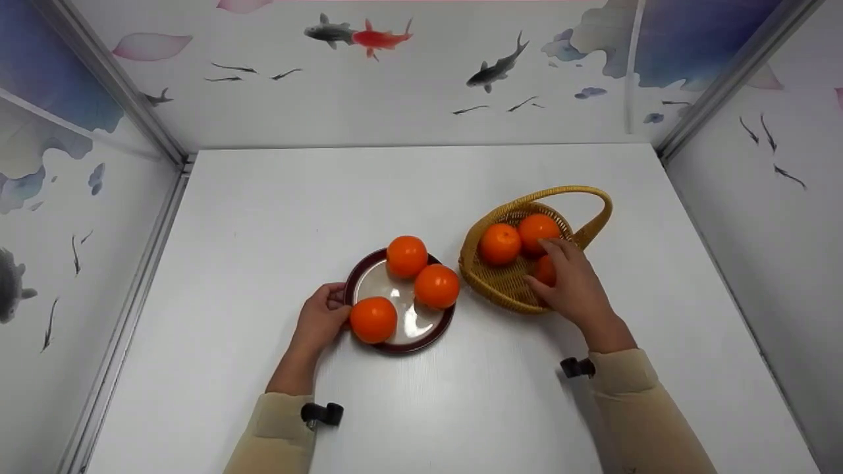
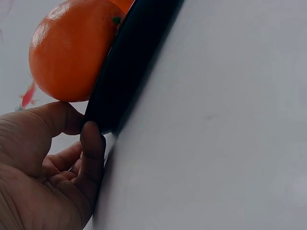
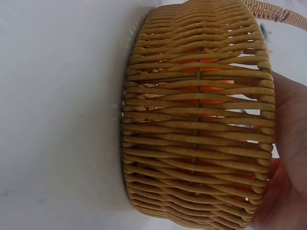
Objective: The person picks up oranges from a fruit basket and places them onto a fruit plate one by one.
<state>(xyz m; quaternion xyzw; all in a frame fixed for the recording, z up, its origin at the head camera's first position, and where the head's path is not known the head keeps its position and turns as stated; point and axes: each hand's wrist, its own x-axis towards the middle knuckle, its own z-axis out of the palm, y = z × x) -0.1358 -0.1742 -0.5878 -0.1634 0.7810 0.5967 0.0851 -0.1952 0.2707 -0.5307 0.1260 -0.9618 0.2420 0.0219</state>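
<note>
1. Here on the left, the left grip pinches the plate by its left rim, thumb right up against the near-left orange. One nudge from that thumb and the fruit could roll!
2. Three oranges ride this plate, sitting on the counter: the near-left one, the far orange and the right-hand orange, the last two crowding the far and right rim. Tip the left side up and I fancy they'd go over, because round fruit on a shallow plate has little to stop it.
3. Just right of it, the basket, handle on the far right. A careless pull could drag it, as the hand works over its right rim.
4. Inside, two oranges, the left one and the far one, sit side by side; a knock could jam them.
5. Far right of the action, the right grip curves round the partly hidden orange; how firmly, I can't tell. Smooth peel could slip.
6. Labels, left to right: none I can read on plate, fruit or basket; the far wall carries painted fish, not lettering.
</note>
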